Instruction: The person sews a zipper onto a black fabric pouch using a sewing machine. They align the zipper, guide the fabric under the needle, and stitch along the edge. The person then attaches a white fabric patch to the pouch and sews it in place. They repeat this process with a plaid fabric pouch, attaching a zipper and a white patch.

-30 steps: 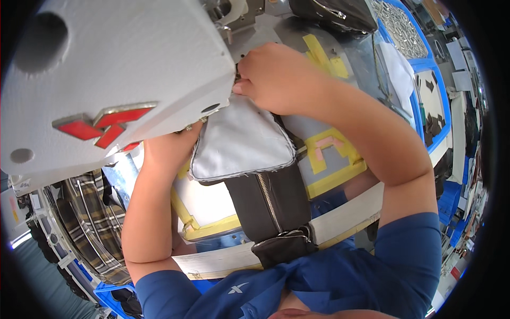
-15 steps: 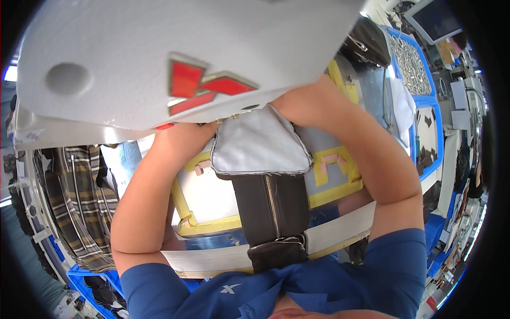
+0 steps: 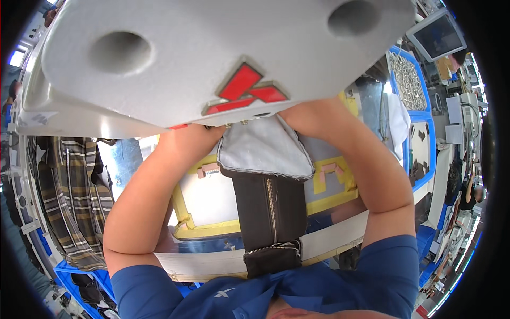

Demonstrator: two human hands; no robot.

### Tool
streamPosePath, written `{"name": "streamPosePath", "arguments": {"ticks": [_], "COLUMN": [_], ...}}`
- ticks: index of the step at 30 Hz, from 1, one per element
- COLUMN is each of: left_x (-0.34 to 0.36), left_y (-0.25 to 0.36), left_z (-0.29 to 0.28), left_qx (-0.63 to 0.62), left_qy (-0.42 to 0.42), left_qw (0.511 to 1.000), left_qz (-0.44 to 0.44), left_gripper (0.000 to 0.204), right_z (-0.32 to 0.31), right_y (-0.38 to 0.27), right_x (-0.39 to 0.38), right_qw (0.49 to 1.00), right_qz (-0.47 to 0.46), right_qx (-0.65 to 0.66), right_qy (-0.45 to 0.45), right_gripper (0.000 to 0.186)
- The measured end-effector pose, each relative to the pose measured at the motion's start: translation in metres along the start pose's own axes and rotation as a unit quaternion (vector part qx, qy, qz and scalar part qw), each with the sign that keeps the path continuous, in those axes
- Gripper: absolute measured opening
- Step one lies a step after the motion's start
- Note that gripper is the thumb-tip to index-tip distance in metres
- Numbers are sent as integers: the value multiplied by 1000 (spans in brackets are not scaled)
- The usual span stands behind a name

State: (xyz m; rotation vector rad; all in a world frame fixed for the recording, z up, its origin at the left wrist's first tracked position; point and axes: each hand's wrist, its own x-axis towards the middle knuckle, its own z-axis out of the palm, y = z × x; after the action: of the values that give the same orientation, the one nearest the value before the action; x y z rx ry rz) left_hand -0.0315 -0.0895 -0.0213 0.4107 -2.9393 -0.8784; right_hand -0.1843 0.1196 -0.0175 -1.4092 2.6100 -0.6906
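Note:
A black bag piece (image 3: 252, 212) with a long metal zip lies over the table's near side, and a small zipped pouch (image 3: 272, 259) hangs at its near end. Its silver-grey lining part (image 3: 265, 149), edged in dark fabric, reaches under a big pale sewing machine head (image 3: 175, 80). At the lining's left edge is my left hand (image 3: 197, 137); the machine covers its fingers. My right hand (image 3: 307, 118) is on the opposite side of the lining, its fingers hidden there too. What either hand grips cannot be made out.
Yellow tape (image 3: 207, 229) borders the work surface. Plaid pieces with zips (image 3: 74, 196) hang at the left. On the right stand a blue tray (image 3: 406, 80) of metal chain or rings, dark scraps, a white cloth (image 3: 397, 122) and a screen (image 3: 438, 34).
The machine head appears farther right in view as my viewpoint shifts. The lining's near edge now slants down to the right. Both hands stay beside the lining.

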Motion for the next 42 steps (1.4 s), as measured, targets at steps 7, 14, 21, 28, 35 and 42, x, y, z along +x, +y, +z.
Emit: {"name": "streamPosePath", "arguments": {"ticks": [7, 14, 21, 28, 35, 42], "left_x": [1, -2, -31, -47, -40, -41], "left_y": [-2, -12, 62, 65, 58, 58], "left_z": [3, -3, -70, -53, -39, -32], "left_qx": [13, 79, 213, -6, 56, 94], "left_qy": [16, 6, -209, -122, -169, -146], "left_qw": [999, 994, 955, 953, 941, 931], "left_qz": [45, 69, -2, 277, 287, 320], "left_gripper": [31, 27, 49, 58, 61, 53], "right_z": [-16, -18, -6, -6, 1, -1], "right_y": [-16, -28, 7, 4, 5, -1], "right_x": [-6, -2, -7, -4, -6, -6], "right_qw": [998, 995, 994, 995, 997, 999], "right_qz": [64, 84, 44, -6, -78, -45], "right_qx": [23, 44, 95, 102, -3, -13], "right_qy": [-17, -34, -33, -15, 28, 26], "right_gripper": [36, 33, 30, 27, 27, 27]}}
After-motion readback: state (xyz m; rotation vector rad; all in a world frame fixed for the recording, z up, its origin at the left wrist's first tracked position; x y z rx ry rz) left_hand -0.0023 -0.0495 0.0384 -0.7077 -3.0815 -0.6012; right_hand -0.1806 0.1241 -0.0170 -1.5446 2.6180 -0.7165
